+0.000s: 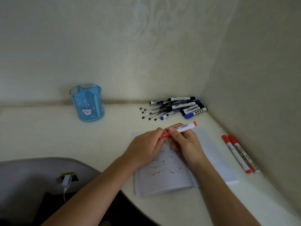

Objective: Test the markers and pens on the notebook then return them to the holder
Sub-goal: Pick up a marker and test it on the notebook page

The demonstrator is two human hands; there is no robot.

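Head view: right hand (185, 144) grips red marker (184, 127) at mid-barrel; left hand (145, 147) pinches its cap (165, 135), above the notebook (162, 178). Marker judged light, rigid, smooth; hold barrel firmly, keep cap in line.

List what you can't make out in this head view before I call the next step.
Head view only:
Red-and-white marker: cap end hidden by fingers of the left hand, so cap on or off is unclear; the right hand grips its barrel.
Open lined notebook: marks under both hands are covered.
Pile of black and blue pens and markers: overlapping, uncountable.
Two red markers lying apart: label print too small.
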